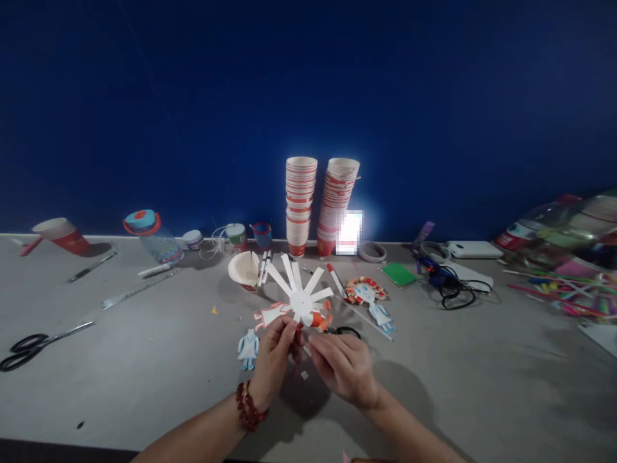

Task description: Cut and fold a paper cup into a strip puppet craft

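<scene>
A paper cup cut into strips (301,302) is held up before me, its white round base facing me and its strips fanning out like rays. Pinched between the thumb and fingers of my left hand (278,352) is its lower edge. Just right of it, the fingers of my right hand (343,368) are bent and pressed together close to the lower strips; what they hold, if anything, is hidden. Orange-printed strips curl at the lower right side. Behind and below lie a red-outlined paper dress figure (270,315), a blue-outlined paper figure (248,349) and partly covered black-handled scissors (348,332).
Two tall stacks of paper cups (299,206) (337,206) stand by the blue wall. A paper doll (369,296) and green pad (399,274) lie right. Large scissors (38,344), a ruler (139,288) and a water bottle (154,235) are left. Cables (453,286) and bottles (540,225) are far right.
</scene>
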Tool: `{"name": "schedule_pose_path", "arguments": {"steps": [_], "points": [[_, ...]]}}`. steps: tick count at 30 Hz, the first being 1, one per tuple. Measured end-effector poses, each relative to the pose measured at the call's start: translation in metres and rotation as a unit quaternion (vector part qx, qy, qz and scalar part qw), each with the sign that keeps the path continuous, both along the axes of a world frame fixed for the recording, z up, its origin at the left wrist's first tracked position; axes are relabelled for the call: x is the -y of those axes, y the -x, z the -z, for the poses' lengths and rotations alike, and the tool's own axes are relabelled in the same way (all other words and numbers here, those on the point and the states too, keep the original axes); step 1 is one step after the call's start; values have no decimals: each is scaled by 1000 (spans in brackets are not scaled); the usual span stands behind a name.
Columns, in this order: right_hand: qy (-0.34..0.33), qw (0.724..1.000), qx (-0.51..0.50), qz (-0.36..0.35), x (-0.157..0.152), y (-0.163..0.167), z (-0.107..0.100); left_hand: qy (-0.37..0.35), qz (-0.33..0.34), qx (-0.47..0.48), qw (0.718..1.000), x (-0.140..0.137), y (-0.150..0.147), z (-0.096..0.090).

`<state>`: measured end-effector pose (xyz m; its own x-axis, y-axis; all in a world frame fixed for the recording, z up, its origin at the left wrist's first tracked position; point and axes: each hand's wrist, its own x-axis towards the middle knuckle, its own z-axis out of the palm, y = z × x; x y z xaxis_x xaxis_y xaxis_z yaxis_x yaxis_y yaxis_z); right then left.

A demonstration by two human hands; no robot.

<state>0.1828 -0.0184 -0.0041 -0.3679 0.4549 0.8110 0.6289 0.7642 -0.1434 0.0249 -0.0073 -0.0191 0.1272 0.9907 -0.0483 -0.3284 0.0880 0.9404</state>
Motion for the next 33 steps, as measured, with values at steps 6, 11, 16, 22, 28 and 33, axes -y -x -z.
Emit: {"name": "schedule_pose_path", "arguments": {"steps": [6, 11, 16, 22, 28, 33], "points": [[77, 991, -94, 53, -7, -15, -14, 15, -13, -25, 1000, -2, 0, -4], [195, 976, -93, 19, -18, -13, -19, 15, -7, -43, 999, -3, -1, -1], [203, 972, -117, -25, -22, -12, -17, 59, 9, -2, 998, -2, -3, -1], [205, 975, -77, -30, -22, -11, -9, 195, 38, 194, 961, 7, -6, -1], [228, 973, -9, -19, -15, -6, -4, 316, 126, 220, 914, 12, -7, 4], [247, 968, -9, -40, 1, -7, 2, 291, 107, 188, 932, 13, -7, 3]]}}
